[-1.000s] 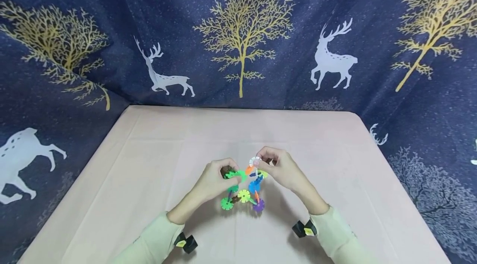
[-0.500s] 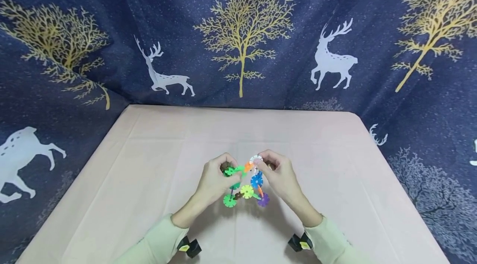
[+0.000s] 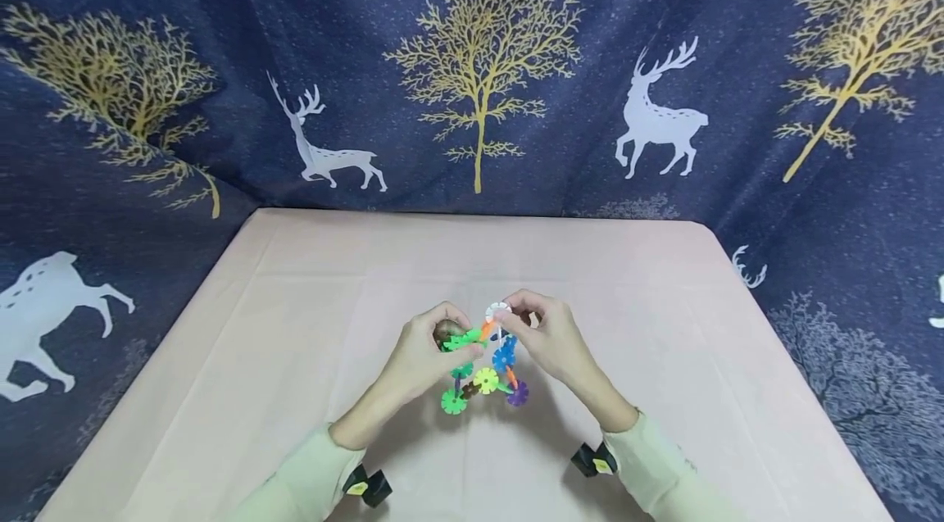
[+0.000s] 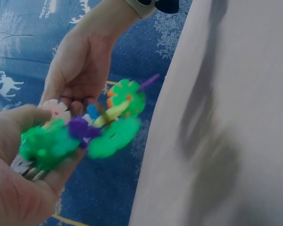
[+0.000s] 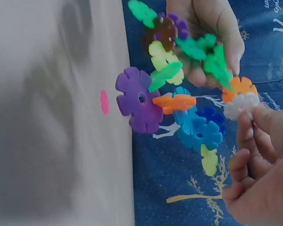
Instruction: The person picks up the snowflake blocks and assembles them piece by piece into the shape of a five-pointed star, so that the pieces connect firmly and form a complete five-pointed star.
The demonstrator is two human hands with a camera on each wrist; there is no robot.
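Note:
Between both hands is a linked ring of colourful plastic snowflake discs, held over the table. The left hand (image 3: 424,354) grips the ring by its green discs (image 4: 49,143), on the left side. Thumb and fingers of the right hand (image 3: 549,333) pinch the white disc (image 5: 241,105) at the top, which joins an orange disc (image 5: 239,88). Lower down hang a purple disc (image 5: 140,100), blue discs (image 5: 200,133) and a yellow-green disc (image 3: 485,380). A brown disc (image 5: 161,34) sits near the left hand in the right wrist view. The fingers partly hide the discs they grip.
A pale pink cloth covers the table (image 3: 332,260). Behind it and at the sides hangs a dark blue curtain (image 3: 546,153) printed with deer and trees. A small pink piece (image 5: 104,101) shows against the tablecloth in the right wrist view. Black wrist cameras (image 3: 366,487) sit at both cuffs.
The ring and both hands shift and tilt slightly. The right hand has come a little nearer the left, still pinching the white disc; the left keeps its grip on the green discs.

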